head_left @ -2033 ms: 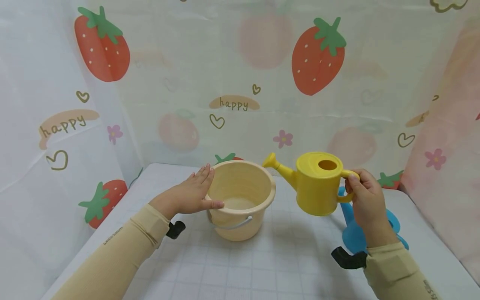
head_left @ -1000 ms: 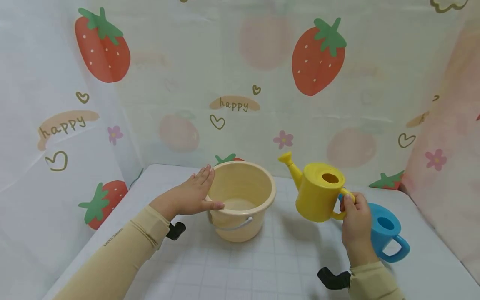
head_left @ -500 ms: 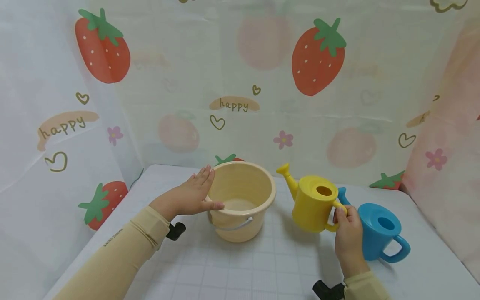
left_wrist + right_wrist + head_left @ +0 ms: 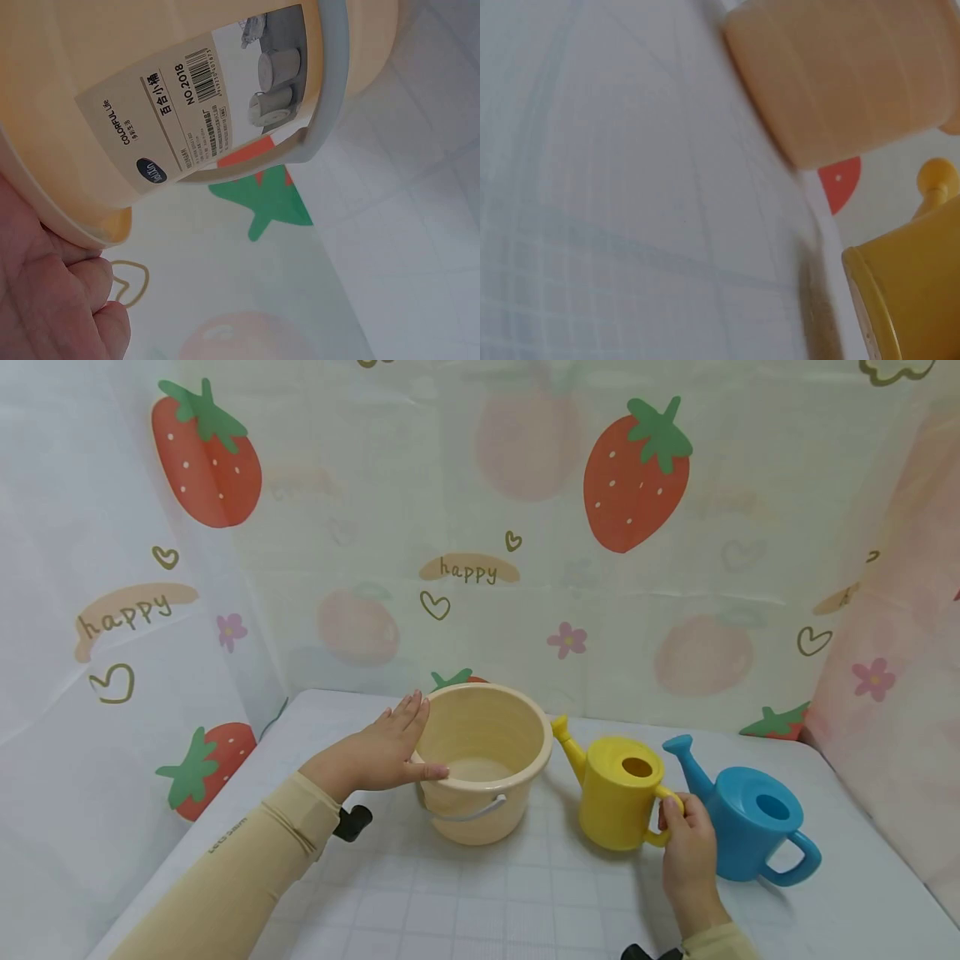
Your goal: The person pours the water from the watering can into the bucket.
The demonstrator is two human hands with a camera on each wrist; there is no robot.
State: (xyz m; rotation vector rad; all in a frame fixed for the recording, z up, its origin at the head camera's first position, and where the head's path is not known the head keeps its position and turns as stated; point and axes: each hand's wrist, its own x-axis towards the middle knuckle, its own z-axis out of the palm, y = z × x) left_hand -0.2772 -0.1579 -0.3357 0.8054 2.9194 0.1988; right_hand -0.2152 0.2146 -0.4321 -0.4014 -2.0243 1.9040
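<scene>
A cream bucket [image 4: 480, 814] with a grey bail handle stands upright on the table. My left hand [image 4: 375, 750] lies against its left rim with fingers straight and thumb over the front edge; the left wrist view shows fingers beside the rim and a printed label [image 4: 161, 112]. To the right of the bucket, my right hand [image 4: 690, 852] grips the handle of a yellow watering can [image 4: 618, 806]. The can is upright, its spout towards the bucket. In the right wrist view a sliver of its underside shows, low over the table. The right hand is out of that view.
A blue watering can [image 4: 753, 827] stands on the table just right of the right hand, its spout pointing left and up. The table [image 4: 465, 910] has a pale gridded cover. Strawberry-printed curtains [image 4: 465, 485] enclose the back and sides.
My right hand has lowered the yellow watering can from beside the bucket's rim towards the table, levelling it and uncovering the blue watering can. The left hand and bucket stay in place.
</scene>
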